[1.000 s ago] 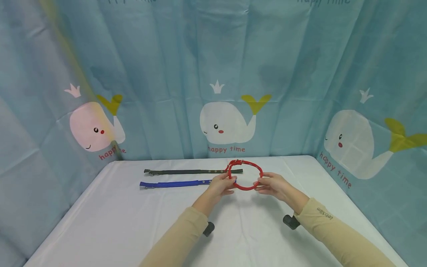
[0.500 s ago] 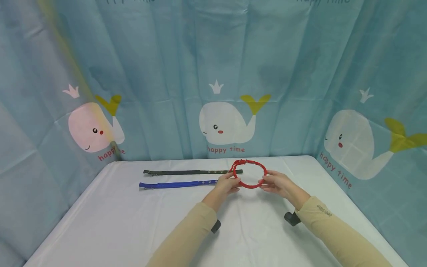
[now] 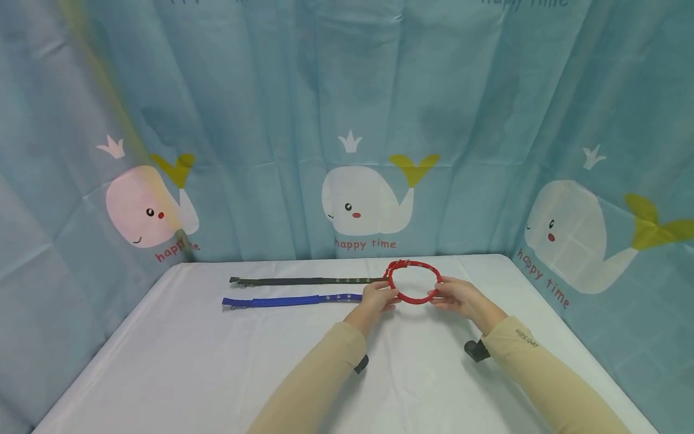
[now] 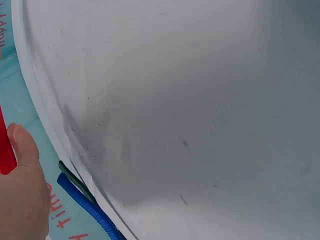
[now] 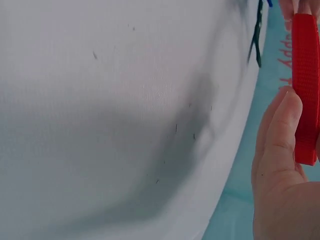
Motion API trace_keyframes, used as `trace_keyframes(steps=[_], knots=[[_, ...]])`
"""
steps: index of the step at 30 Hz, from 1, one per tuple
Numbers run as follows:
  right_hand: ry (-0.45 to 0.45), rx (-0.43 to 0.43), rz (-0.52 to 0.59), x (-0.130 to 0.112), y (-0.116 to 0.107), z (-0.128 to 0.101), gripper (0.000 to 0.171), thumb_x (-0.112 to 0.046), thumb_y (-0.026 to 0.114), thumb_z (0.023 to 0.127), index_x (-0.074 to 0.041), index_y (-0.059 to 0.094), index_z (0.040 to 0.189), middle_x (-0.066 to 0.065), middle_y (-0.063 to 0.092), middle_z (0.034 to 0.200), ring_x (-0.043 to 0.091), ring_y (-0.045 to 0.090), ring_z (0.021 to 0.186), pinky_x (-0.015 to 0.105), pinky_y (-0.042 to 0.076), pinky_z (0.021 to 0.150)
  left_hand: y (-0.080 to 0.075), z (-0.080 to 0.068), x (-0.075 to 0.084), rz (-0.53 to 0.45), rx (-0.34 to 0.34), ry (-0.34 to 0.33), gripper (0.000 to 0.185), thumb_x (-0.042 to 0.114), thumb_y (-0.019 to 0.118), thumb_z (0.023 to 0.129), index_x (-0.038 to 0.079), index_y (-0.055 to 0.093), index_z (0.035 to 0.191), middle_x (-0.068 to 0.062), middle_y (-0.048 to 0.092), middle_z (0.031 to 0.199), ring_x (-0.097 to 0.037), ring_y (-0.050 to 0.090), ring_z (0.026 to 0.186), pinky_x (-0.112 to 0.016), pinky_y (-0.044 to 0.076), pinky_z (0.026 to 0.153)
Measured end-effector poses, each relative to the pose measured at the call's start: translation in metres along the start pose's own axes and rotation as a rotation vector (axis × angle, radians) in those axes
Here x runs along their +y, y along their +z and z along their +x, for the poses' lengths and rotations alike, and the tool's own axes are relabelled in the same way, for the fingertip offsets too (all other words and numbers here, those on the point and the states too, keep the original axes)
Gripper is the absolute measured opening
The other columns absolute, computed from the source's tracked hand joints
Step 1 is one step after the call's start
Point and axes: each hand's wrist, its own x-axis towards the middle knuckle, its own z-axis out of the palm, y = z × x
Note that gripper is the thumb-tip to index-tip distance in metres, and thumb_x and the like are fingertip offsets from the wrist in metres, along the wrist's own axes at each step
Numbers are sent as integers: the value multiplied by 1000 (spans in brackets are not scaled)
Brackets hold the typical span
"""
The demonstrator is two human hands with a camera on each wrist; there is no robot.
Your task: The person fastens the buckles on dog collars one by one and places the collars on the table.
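Note:
A red pet collar (image 3: 416,301), buckled into a ring, is held up above the far part of the table. My left hand (image 3: 378,299) pinches its left side, near the buckle at the upper left of the ring. On the opposite side, my right hand (image 3: 458,296) grips the band between thumb and fingers. In the right wrist view the red webbing (image 5: 306,75) runs up beside the fingers. The left wrist view catches only a short red piece (image 4: 5,150) by the left hand (image 4: 25,195).
A dark green collar (image 3: 293,281) and a blue collar (image 3: 287,301) lie stretched out side by side on the white table (image 3: 190,361); their right ends pass behind the left hand and red collar. A blue curtain (image 3: 260,150) with printed whales surrounds the table's back and sides.
Both hands have shifted the red collar to the right, the left hand moving further than the right. The green and blue collars stay in place on the table.

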Motion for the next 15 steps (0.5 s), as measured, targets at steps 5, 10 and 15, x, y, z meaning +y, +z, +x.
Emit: trace_keyframes(steps=[5,10,15], knots=[[19,6,20,-1,-7,7,67,-10,58,98,-4,22,154,8,69,83,23,69,75,35,56,78,9,9,-3,22,10,1,43,2,67,90,-4,55,131,-13,71,97,-21,71,83,-29,56,76],[24,-12,9,0,-15,14,68,-12,57,99,-4,19,154,11,70,91,22,69,75,33,56,77,17,18,-5,34,22,8,44,-1,67,89,-7,55,130,-15,71,95,-21,71,81,-30,56,75],[25,-13,18,-2,-18,21,66,-14,56,99,-5,20,154,11,69,94,22,68,75,32,56,76,23,25,-6,38,36,4,45,-2,68,88,-7,55,130,-14,70,96,-20,71,81,-31,56,76]])
